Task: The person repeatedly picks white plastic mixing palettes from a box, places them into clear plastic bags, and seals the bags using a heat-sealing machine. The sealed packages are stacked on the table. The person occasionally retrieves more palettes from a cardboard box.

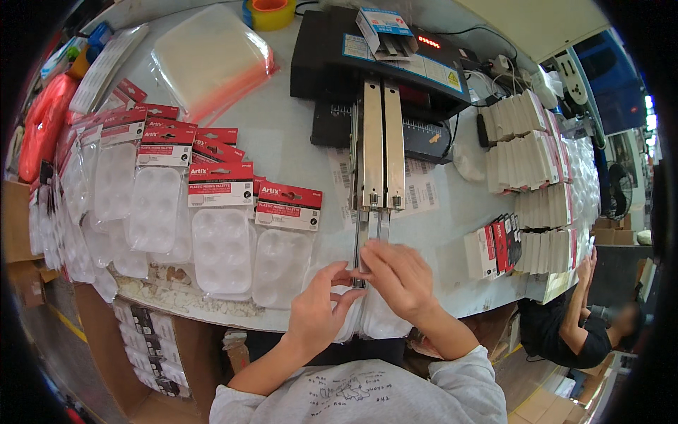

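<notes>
A black stapling machine (318,60) stands at the back of the table, and its long metal staple rails (373,152) reach toward me. At their near end, my left hand (314,314) is closed, thumb and fingers pinching around the end of a thin metal rail. My right hand (401,281) lies over the same end with its fingers pressed together; what they hold is hidden under them. Below my hands, clear plastic palettes (385,318) show at the table edge. An opened small box (387,32) with metal strips, seemingly staples, rests on the machine.
Many bagged palettes with red header cards (289,205) lie on the left. A pile of clear bags (212,60) sits at the back left. Stacked folded cards (526,152) line the right. Another person (575,318) works at far right; an open carton (106,339) stands below left.
</notes>
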Demonstrator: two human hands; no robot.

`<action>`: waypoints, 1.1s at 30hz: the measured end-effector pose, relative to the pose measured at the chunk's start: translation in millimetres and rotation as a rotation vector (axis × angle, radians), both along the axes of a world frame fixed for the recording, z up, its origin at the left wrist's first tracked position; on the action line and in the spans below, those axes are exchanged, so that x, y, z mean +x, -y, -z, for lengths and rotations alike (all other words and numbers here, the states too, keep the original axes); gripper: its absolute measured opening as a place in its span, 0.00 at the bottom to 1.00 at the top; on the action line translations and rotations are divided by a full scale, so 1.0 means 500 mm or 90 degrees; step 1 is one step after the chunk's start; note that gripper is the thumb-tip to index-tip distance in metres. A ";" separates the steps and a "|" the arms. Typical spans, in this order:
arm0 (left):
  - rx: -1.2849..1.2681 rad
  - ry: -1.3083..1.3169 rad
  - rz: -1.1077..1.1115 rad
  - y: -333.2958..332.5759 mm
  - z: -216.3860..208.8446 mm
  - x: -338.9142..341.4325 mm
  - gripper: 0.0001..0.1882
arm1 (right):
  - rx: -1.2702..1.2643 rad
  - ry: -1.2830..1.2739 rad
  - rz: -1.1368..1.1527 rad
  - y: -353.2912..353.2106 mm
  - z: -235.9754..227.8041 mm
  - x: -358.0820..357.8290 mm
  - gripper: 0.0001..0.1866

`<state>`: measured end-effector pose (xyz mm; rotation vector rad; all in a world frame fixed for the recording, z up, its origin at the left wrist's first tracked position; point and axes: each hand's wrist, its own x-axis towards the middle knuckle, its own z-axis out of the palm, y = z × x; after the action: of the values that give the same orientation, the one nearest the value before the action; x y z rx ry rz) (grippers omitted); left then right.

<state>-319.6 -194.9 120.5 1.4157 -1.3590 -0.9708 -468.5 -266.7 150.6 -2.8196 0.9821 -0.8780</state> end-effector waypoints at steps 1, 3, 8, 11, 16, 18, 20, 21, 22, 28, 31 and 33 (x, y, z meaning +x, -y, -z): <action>-0.001 0.002 -0.001 -0.001 0.002 0.000 0.25 | 0.022 0.003 0.010 -0.002 -0.008 -0.002 0.21; 0.002 0.003 -0.006 -0.003 0.007 -0.001 0.25 | 0.115 -0.057 0.047 -0.010 -0.026 -0.009 0.21; -0.092 0.095 -0.065 0.037 0.019 -0.007 0.25 | 0.199 0.159 0.076 -0.048 -0.022 -0.038 0.21; -0.207 0.204 -0.120 0.110 0.020 -0.005 0.25 | 0.215 0.175 0.070 -0.059 0.021 -0.048 0.21; -0.314 0.274 -0.204 0.200 0.024 0.000 0.26 | 0.128 0.169 0.073 -0.063 0.044 -0.047 0.21; -0.335 0.270 -0.216 0.208 0.026 0.001 0.26 | 0.065 0.188 0.094 -0.042 0.032 -0.040 0.21; -0.258 0.271 -0.186 0.203 0.024 0.004 0.25 | 0.025 0.159 0.194 -0.002 0.025 -0.026 0.24; -0.214 0.257 -0.176 0.200 0.021 0.008 0.25 | -0.038 0.172 0.203 0.022 0.026 -0.018 0.26; -0.198 0.290 -0.180 0.195 0.018 0.013 0.23 | -0.030 0.160 0.257 0.048 0.032 -0.012 0.27; -0.076 0.544 -0.182 0.102 -0.025 0.074 0.16 | 0.026 0.153 0.284 0.094 0.050 -0.015 0.31; -0.051 0.550 -0.107 0.047 -0.017 0.086 0.15 | 0.082 0.113 0.361 0.074 0.011 -0.103 0.33; -0.013 0.518 -0.091 0.031 0.002 0.085 0.14 | 0.049 0.097 0.549 0.065 -0.017 -0.203 0.34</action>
<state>-276.9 -210.3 119.6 1.9652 -1.7848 -0.2651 -569.8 -299.1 159.2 -2.1608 2.1799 -1.0261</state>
